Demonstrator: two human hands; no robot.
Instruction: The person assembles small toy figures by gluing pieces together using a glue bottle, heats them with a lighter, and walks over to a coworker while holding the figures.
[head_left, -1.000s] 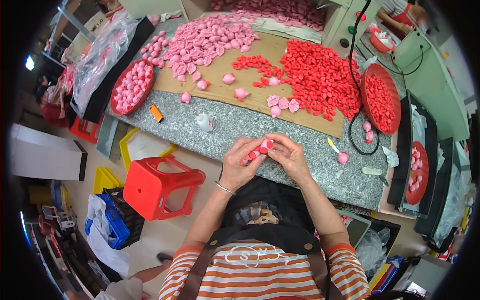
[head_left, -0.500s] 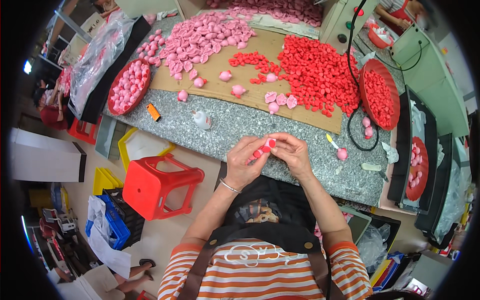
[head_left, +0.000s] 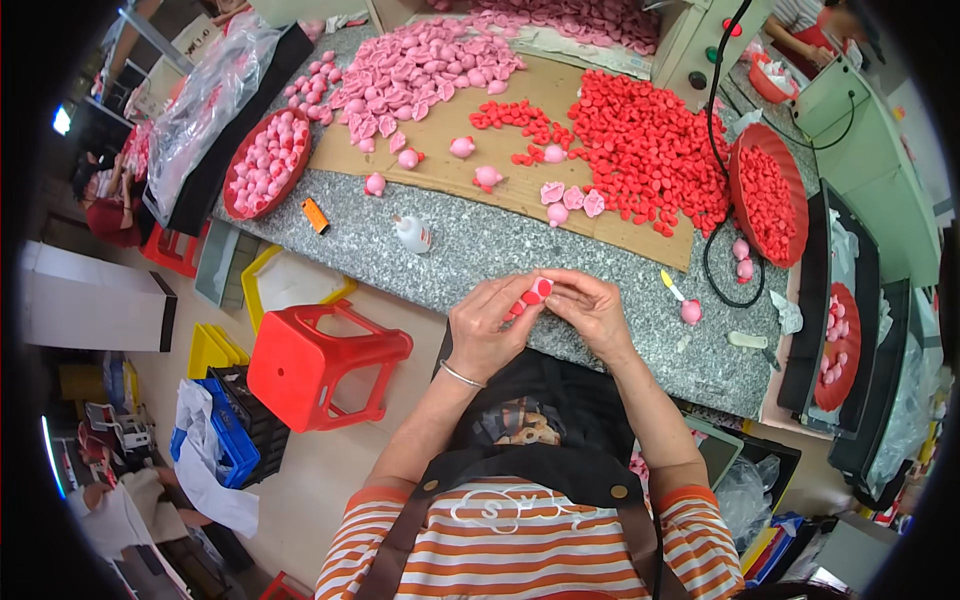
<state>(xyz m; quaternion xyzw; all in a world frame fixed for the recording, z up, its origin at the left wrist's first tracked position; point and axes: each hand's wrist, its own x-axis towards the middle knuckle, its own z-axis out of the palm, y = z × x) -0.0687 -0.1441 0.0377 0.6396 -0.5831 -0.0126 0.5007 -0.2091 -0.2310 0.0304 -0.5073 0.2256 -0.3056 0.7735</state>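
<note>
In front of my body, over the table's near edge, my left hand [head_left: 488, 325] and my right hand [head_left: 594, 312] meet with fingertips pinched together. Both hold a small pink-and-red rubbery piece [head_left: 538, 291], its red round parts showing between the fingers. More red shows lower down inside my left fingers, partly hidden. Beyond my hands stands a white squeeze bottle [head_left: 413, 235] with a narrow tip. Several pink balls with red parts, one of them a pink piece [head_left: 488, 178], lie on the cardboard [head_left: 440, 182].
Heaps of pink pieces [head_left: 430, 75] and red pieces [head_left: 650, 140] cover the far table. Red bowls stand left [head_left: 238, 203] and right [head_left: 797, 225]. An orange cutter [head_left: 315, 216] lies left; a yellow-tipped tool [head_left: 671, 285] and black cable [head_left: 708, 270] lie right. A red stool [head_left: 285, 375] stands left.
The piece has turned slightly between my fingertips, and two red rounds now show more plainly. My hands stay together in nearly the same place. The whole view has shifted a little.
</note>
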